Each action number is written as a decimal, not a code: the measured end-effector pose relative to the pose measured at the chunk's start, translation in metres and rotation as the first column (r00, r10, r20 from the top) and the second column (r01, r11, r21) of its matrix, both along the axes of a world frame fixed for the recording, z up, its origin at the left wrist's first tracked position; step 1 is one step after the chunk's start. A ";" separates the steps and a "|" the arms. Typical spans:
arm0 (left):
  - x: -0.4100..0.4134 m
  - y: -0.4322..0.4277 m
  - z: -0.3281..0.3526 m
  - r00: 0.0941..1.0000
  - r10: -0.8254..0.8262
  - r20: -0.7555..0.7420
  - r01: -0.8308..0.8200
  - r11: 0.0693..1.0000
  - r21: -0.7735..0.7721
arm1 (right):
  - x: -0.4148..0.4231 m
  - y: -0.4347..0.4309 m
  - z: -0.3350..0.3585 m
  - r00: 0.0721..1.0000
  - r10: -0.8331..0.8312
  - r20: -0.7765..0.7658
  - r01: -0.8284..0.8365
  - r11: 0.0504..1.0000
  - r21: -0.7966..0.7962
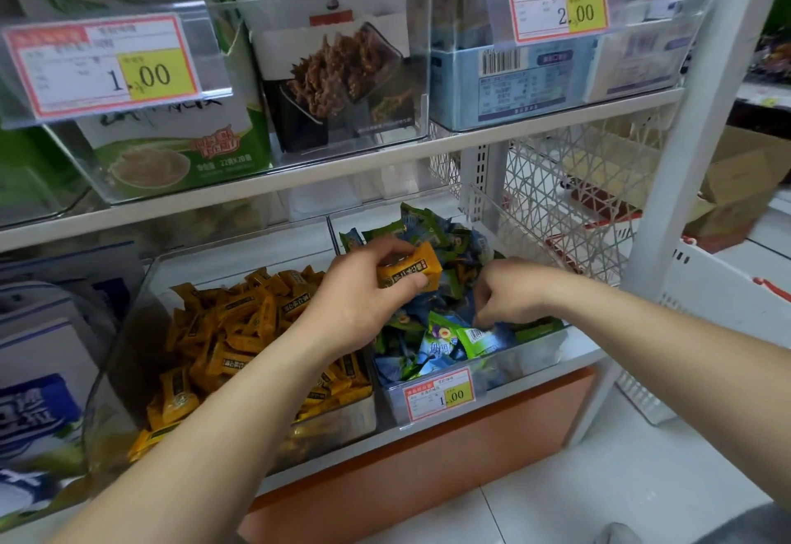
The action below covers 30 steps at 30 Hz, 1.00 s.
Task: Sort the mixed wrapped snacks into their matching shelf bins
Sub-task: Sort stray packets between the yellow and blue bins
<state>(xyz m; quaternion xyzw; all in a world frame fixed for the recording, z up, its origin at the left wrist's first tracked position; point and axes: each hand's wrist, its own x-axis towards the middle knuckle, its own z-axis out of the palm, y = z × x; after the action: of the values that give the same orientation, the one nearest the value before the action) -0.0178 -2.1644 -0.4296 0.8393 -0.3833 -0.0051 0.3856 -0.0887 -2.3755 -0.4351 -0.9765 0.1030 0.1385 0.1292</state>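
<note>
Fingers (387, 250) and thumb of the left hand (359, 295) are curled around one yellow snack (413, 272) and hold it in the air above the right bin (541, 353), close to the wall that divides it from the left bin (128, 323), where the other yellow snacks (239, 329) lie. The right hand (509, 293) is down among the blue and green snacks (436, 342) in the right bin with its fingers bent downward, but I cannot tell if they pinch a wrapper or nothing.
</note>
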 end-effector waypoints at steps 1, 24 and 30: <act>-0.001 0.001 0.000 1.000 0.001 0.001 -0.001 1.000 -0.002 | 0.000 0.000 0.003 1.000 -0.002 0.021 0.002 1.000 0.005; -0.005 0.028 0.016 0.993 0.112 0.032 -0.108 0.988 -0.114 | 0.014 0.073 0.028 0.886 -0.374 0.273 -0.181 0.263 0.948; 0.038 0.088 0.020 0.917 0.360 0.172 -0.377 0.924 0.072 | 0.021 0.065 0.024 0.869 -0.255 0.423 -0.154 0.675 0.722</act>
<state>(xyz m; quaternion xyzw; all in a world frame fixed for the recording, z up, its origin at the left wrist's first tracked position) 0.0202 -2.0767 -0.4093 0.9131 -0.2463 0.1134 0.3044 -0.0677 -2.3107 -0.4116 -0.8387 0.0300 -0.0885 0.5365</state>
